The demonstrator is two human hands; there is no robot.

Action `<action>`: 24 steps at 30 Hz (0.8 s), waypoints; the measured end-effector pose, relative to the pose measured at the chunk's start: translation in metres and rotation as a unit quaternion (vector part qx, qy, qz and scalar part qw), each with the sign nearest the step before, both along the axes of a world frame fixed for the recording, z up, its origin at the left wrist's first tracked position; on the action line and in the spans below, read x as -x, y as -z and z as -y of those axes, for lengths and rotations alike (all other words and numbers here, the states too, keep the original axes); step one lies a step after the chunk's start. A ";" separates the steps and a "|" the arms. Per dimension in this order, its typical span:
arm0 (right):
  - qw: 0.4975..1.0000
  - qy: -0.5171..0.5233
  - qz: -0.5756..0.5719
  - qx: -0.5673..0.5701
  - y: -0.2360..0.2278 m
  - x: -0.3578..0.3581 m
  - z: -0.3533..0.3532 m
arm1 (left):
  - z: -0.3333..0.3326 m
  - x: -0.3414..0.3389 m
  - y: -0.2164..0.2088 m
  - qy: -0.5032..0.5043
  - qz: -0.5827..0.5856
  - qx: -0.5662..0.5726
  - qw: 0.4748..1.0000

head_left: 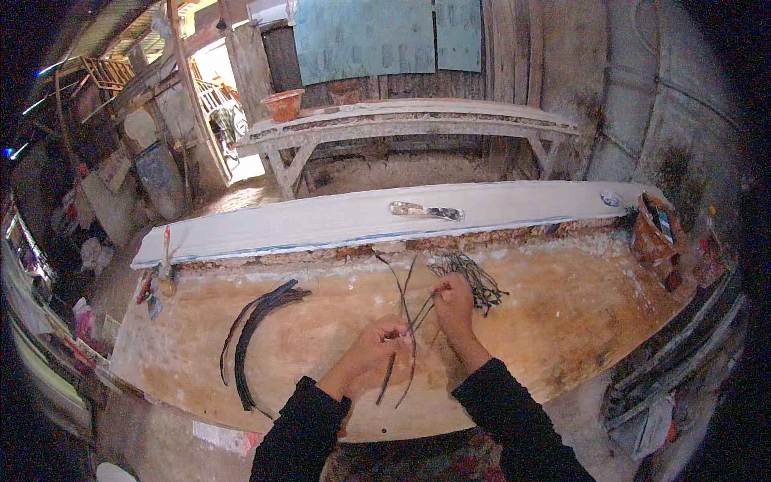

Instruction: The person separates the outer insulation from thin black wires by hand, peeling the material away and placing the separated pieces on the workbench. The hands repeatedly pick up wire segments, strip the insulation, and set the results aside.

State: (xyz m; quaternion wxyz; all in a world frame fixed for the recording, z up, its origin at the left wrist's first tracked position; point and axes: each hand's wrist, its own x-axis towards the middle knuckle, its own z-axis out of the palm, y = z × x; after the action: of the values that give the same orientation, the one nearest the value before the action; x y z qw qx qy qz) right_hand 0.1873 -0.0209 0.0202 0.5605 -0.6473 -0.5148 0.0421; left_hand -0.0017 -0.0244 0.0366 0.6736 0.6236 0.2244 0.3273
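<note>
My left hand (371,351) is closed in a pinch over the middle of the wooden board (193,333). Just up and to the right, my right hand (454,312) is pinched too. Thin black strands (421,316) run from one hand to the other, and both hands grip them. A few more long strands (407,371) lie crossed on the wood beside the left hand. Past the right hand sits a tangled pile of dark strands (479,283), partly hidden by it. On the left, a curved bundle of black strands (250,345) lies apart from both hands.
A long white slab (321,220) runs along the board's far side, with a dirty flat tool (426,211) on it. An orange bucket (657,233) stands at the right end. Behind is a white bench (426,124) bearing an orange pot (283,105).
</note>
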 end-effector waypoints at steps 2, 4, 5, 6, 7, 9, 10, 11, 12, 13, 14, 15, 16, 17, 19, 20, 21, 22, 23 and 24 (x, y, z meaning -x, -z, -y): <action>0.995 0.021 0.026 -0.096 -0.001 0.001 -0.010 | -0.008 0.003 0.004 -0.028 0.005 -0.022 0.999; 0.993 -0.020 0.068 -0.093 -0.007 0.001 -0.014 | -0.022 0.005 0.016 -0.066 -0.003 -0.133 0.989; 0.992 -0.038 0.089 -0.086 -0.010 0.000 -0.014 | -0.021 0.005 0.013 -0.099 -0.012 -0.115 0.988; 0.992 -0.026 0.107 -0.062 -0.012 0.000 -0.012 | -0.018 0.005 0.009 -0.134 -0.022 -0.096 0.986; 0.991 -0.014 0.126 -0.038 -0.016 0.000 -0.009 | -0.018 0.005 0.007 -0.169 -0.032 -0.077 0.982; 0.994 -0.014 0.112 -0.001 -0.013 -0.004 -0.005 | -0.028 0.004 0.008 -0.257 -0.090 -0.099 0.957; 0.996 -0.026 0.078 0.013 0.003 -0.008 -0.001 | -0.035 0.003 0.011 -0.299 -0.118 -0.109 0.940; 0.998 -0.042 0.041 0.027 0.013 -0.009 0.000 | -0.047 0.008 0.025 -0.309 -0.089 -0.107 0.941; 0.994 -0.091 -0.021 0.048 -0.001 0.003 0.005 | -0.058 0.017 0.036 -0.325 -0.062 -0.103 0.938; 0.984 -0.139 -0.081 0.070 -0.017 0.016 0.016 | -0.063 0.025 0.050 -0.344 -0.038 -0.091 0.934; 0.970 -0.175 -0.141 0.089 -0.029 0.020 0.024 | -0.064 0.023 0.048 -0.352 -0.011 -0.081 0.932; 0.936 -0.250 -0.219 0.115 -0.024 0.021 0.026 | -0.064 0.021 0.046 -0.363 0.012 -0.062 0.930; 0.889 -0.322 -0.295 0.138 -0.017 0.022 0.031 | -0.064 0.019 0.045 -0.366 0.029 -0.032 0.930; 0.831 -0.387 -0.367 0.158 -0.013 0.021 0.034 | -0.061 0.014 0.038 -0.366 0.047 -0.004 0.929; 0.787 -0.433 -0.406 0.171 -0.035 0.034 0.044 | -0.048 0.015 0.019 -0.364 0.068 0.076 0.926; 0.762 -0.457 -0.424 0.175 -0.044 0.042 0.048 | -0.041 0.015 0.008 -0.362 0.088 0.109 0.921; 0.767 -0.473 -0.403 0.160 -0.038 0.046 0.047 | -0.035 0.013 -0.001 -0.358 0.109 0.144 0.916; 0.772 -0.488 -0.381 0.145 -0.030 0.050 0.046 | -0.030 0.011 -0.008 -0.352 0.130 0.178 0.910; 0.776 -0.503 -0.357 0.132 -0.027 0.052 0.046 | -0.027 0.010 -0.013 -0.356 0.127 0.191 0.906; 0.790 -0.503 -0.319 0.146 -0.028 0.052 0.046 | -0.024 0.010 -0.017 -0.360 0.123 0.203 0.902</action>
State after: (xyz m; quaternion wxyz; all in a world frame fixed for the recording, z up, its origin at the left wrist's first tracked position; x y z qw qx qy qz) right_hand 0.1352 -0.0668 0.0478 0.4916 -0.3207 -0.5469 0.5970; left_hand -0.0114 -0.0003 0.0532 0.6440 0.3051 0.4105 0.5689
